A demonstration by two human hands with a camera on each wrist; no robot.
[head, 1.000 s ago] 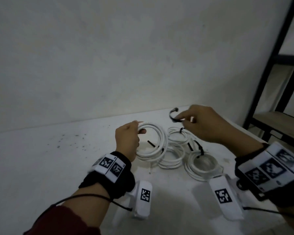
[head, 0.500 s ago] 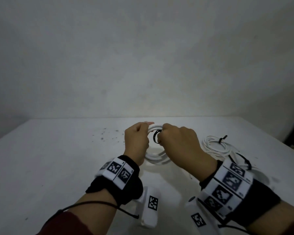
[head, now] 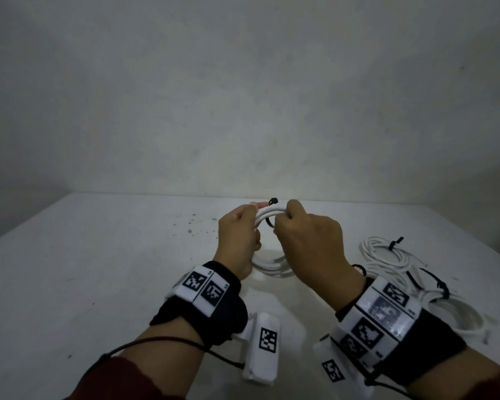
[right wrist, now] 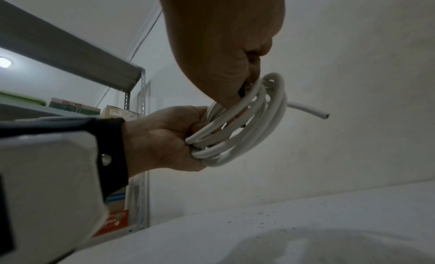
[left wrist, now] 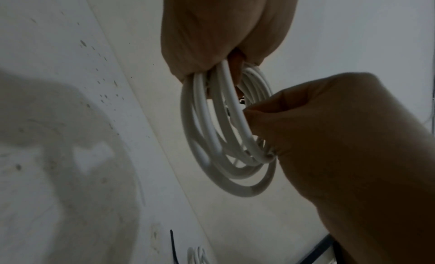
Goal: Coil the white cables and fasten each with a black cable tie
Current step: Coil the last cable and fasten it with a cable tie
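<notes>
A white cable coil (head: 272,265) hangs upright above the table between both hands. My left hand (head: 244,219) grips its upper left part, fingers curled round the strands (right wrist: 212,137). My right hand (head: 292,216) pinches a black cable tie (head: 272,201) looped round the top of the coil; the tie's head sticks up between the hands. In the left wrist view the coil (left wrist: 212,147) hangs from the left hand (left wrist: 223,35), with the right hand (left wrist: 329,137) against it. The cable's free end (right wrist: 310,111) pokes out to the right.
The white table (head: 98,269) has dark specks at its middle. Tied coils lie on it at the right (head: 384,252), (head: 462,316). A loose black tie (left wrist: 173,245) lies on the table. Metal shelving (right wrist: 70,50) with boxes stands beside the table.
My right hand carried the black tie from above the tied coils over to the coil in my left hand. The tie now loops round the coil's top.
</notes>
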